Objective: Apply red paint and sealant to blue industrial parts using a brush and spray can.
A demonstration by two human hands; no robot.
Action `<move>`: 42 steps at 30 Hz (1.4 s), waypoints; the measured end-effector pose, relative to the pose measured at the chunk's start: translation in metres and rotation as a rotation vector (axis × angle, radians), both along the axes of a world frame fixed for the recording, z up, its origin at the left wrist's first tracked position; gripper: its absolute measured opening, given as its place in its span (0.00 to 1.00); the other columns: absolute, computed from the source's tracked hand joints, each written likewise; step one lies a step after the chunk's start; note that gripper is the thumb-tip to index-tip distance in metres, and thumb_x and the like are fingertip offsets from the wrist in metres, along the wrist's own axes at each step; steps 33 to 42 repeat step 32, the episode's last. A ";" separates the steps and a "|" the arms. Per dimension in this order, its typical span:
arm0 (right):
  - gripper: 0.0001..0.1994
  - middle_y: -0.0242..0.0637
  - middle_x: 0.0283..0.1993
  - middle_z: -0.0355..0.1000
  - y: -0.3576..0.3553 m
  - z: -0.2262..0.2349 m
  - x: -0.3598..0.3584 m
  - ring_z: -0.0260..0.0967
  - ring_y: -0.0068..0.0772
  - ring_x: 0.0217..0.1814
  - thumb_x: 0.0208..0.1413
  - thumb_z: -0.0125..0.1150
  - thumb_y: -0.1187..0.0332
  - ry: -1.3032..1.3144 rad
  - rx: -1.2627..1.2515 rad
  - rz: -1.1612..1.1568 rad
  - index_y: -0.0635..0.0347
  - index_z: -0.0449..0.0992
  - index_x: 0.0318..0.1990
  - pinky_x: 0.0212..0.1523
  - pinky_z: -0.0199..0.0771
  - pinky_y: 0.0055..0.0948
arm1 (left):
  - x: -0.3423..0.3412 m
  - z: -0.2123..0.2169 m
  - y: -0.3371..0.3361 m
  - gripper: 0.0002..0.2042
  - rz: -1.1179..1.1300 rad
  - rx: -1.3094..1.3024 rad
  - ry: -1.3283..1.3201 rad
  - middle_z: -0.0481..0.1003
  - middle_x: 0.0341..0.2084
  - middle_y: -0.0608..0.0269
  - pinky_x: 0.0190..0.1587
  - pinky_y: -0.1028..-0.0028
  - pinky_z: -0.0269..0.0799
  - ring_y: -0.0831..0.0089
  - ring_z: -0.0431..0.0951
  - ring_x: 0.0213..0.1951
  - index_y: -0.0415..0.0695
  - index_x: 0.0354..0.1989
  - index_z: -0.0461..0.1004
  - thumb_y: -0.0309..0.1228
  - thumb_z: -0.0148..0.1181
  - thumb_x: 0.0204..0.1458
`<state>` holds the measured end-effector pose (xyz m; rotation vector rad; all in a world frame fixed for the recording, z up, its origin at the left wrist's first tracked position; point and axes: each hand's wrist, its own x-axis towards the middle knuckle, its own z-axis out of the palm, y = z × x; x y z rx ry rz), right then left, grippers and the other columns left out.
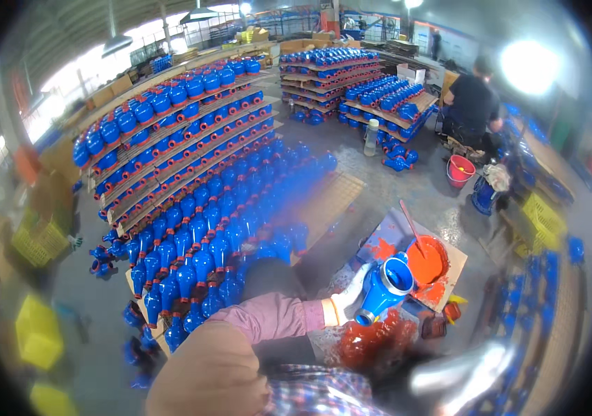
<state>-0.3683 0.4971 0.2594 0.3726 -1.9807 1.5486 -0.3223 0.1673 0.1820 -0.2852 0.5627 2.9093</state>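
My left hand (348, 299), in a white glove, is closed on a glossy blue metal housing (381, 295). The housing is tilted, its wide bare-metal rim facing up and its narrow end pointing down. Just beyond it sits an open tub of red-orange paint (433, 256), with a red-smeared stick (412, 225) leaning in it. Below the housing is a surface covered in wet red paint (375, 340). At the lower right, a pale smeared shape seems to be my right hand or forearm (462, 378); motion blur hides its fingers and anything in them.
Rows of blue housings with red ends (202, 260) fill boards at the left, beside taller stacks (171, 104). More stacks (330, 69) stand at the back. A person (473, 100) sits by a red bucket (460, 170) at right. Yellow crates (542, 218) and a clear bottle (371, 136) stand about.
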 end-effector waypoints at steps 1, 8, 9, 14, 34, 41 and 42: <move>0.32 0.47 0.64 0.66 0.002 -0.005 0.003 0.67 0.42 0.58 0.69 0.55 0.57 -0.120 0.072 0.134 0.71 0.57 0.72 0.58 0.70 0.38 | 0.002 0.004 -0.001 0.36 0.017 0.034 -0.046 0.78 0.49 0.48 0.40 0.52 0.83 0.54 0.82 0.40 0.51 0.65 0.68 0.68 0.37 0.63; 0.29 0.46 0.57 0.75 0.022 -0.006 -0.045 0.74 0.33 0.56 0.58 0.65 0.65 0.139 0.015 0.201 0.67 0.69 0.65 0.55 0.77 0.37 | 0.002 -0.004 -0.011 0.40 -0.136 -0.113 0.158 0.80 0.45 0.49 0.37 0.54 0.83 0.54 0.84 0.37 0.48 0.63 0.70 0.70 0.32 0.61; 0.30 0.44 0.56 0.75 0.009 -0.017 -0.032 0.74 0.32 0.56 0.58 0.66 0.64 0.080 0.038 0.067 0.67 0.69 0.66 0.56 0.76 0.35 | -0.003 -0.010 -0.015 0.40 -0.207 0.030 0.168 0.80 0.45 0.49 0.38 0.54 0.83 0.53 0.84 0.38 0.48 0.64 0.70 0.70 0.33 0.61; 0.36 0.41 0.57 0.74 -0.057 -0.029 0.003 0.72 0.29 0.56 0.52 0.71 0.68 -0.259 -0.189 0.565 0.64 0.66 0.69 0.57 0.73 0.27 | -0.008 -0.030 -0.013 0.40 -0.087 -0.226 0.169 0.77 0.51 0.48 0.47 0.51 0.81 0.50 0.83 0.44 0.47 0.67 0.66 0.68 0.36 0.61; 0.41 0.43 0.39 0.70 -0.095 -0.005 -0.030 0.75 0.47 0.37 0.45 0.67 0.42 0.089 0.810 0.686 0.34 0.65 0.70 0.37 0.76 0.42 | -0.003 -0.035 -0.013 0.35 -0.066 -0.314 0.023 0.69 0.64 0.52 0.63 0.53 0.73 0.53 0.74 0.61 0.48 0.70 0.62 0.63 0.36 0.65; 0.41 0.43 0.39 0.70 -0.095 -0.005 -0.030 0.75 0.47 0.37 0.45 0.67 0.42 0.089 0.810 0.686 0.34 0.65 0.70 0.37 0.76 0.42 | -0.003 -0.035 -0.013 0.35 -0.066 -0.314 0.023 0.69 0.64 0.52 0.63 0.53 0.73 0.53 0.74 0.61 0.48 0.70 0.62 0.63 0.36 0.65; 0.41 0.43 0.39 0.70 -0.095 -0.005 -0.030 0.75 0.47 0.37 0.45 0.67 0.42 0.089 0.810 0.686 0.34 0.65 0.70 0.37 0.76 0.42 | -0.003 -0.035 -0.013 0.35 -0.066 -0.314 0.023 0.69 0.64 0.52 0.63 0.53 0.73 0.53 0.74 0.61 0.48 0.70 0.62 0.63 0.36 0.65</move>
